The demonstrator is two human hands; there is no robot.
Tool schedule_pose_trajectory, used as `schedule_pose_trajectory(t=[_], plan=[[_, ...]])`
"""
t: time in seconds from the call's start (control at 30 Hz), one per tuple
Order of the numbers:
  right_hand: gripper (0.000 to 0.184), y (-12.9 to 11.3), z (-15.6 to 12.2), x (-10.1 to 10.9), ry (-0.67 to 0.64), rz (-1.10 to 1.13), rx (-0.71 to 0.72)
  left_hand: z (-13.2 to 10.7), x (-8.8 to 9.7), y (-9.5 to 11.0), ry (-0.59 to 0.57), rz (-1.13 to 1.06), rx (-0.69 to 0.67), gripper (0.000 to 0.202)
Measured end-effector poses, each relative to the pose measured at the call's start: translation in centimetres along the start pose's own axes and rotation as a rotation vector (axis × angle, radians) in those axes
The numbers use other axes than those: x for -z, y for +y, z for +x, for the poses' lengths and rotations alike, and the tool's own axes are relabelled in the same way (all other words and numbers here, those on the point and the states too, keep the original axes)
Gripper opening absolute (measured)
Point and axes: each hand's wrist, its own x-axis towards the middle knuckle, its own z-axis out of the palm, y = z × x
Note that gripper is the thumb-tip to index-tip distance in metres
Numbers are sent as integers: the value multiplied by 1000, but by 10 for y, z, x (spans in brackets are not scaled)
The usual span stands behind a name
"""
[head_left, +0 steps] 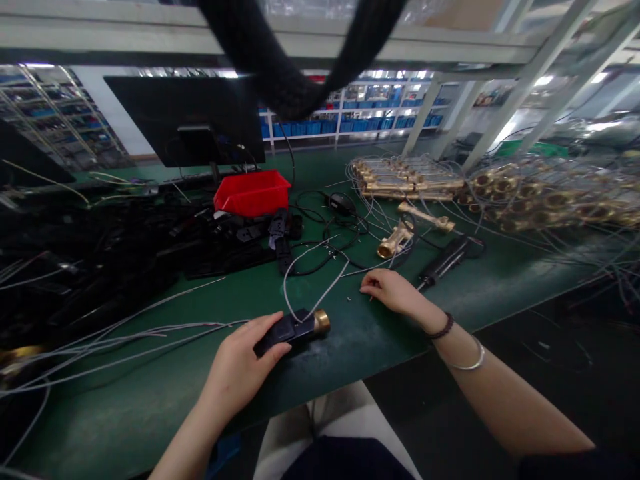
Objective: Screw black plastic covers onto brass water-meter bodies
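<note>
My left hand [239, 365] grips a black housing with a brass end [295, 329] that lies near the front edge of the green table [150, 407]. A grey wire [320, 280] loops up out of that part. My right hand [393, 291] rests on the table to the right, its fingers pinched together on something too small to make out. A tiny screw-like speck [349, 298] lies just left of those fingertips. A black screwdriver-like tool [447, 260] lies just beyond my right hand.
A red bin [253, 192] stands behind, next to black parts and cables [125, 247]. Brass fittings with grey wires are piled at the back right [525, 193]. One loose brass fitting [395, 241] lies mid-table. A monitor [185, 120] stands at the back.
</note>
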Motion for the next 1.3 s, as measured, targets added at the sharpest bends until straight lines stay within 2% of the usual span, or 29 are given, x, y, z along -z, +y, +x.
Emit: schedule_pose_trajectory(t=[0.1,0.23,0.3,0.37,0.47,0.57,0.7,0.83,0.93,0.97,1.03,1.1,1.17,1.23,1.3], plan=[[10,-21,-11,3,15,28,49,-1,0,3,2,-6,0,39],[11,-71,-35,6,-15,324,243,-2,-2,3,4,-18,-6,38],[10,-97,-41,-1,-48,402,382,-2,-3,3,4,-22,-10,38],[8,-116,-38,-13,-40,376,505,-1,-3,3,3,-24,-13,38],[6,-126,-25,-28,25,294,542,-1,-4,5,0,-16,-10,38],[5,-122,-15,-34,22,325,452,-1,-4,5,-9,-11,-13,39],[5,-120,-17,-37,27,405,379,0,-5,2,-10,-14,-11,40],[3,-120,-26,-48,217,371,464,1,-5,-1,2,-8,-13,40],[18,-107,-32,-43,384,328,531,1,-4,0,7,-6,-18,39],[21,-98,-33,-38,440,329,496,1,-4,0,8,-5,-15,39],[21,-77,-31,-24,508,316,331,0,-3,1,8,-3,-9,38],[17,-56,-26,-12,401,241,123,0,-2,2,5,-2,-3,38],[15,-39,-20,-9,199,158,-1,0,-2,2,2,-5,3,38],[15,-29,-14,-13,74,118,-21,0,-1,4,-1,-5,11,38],[9,-27,-11,-21,56,113,5,0,-1,6,-7,7,26,38]])
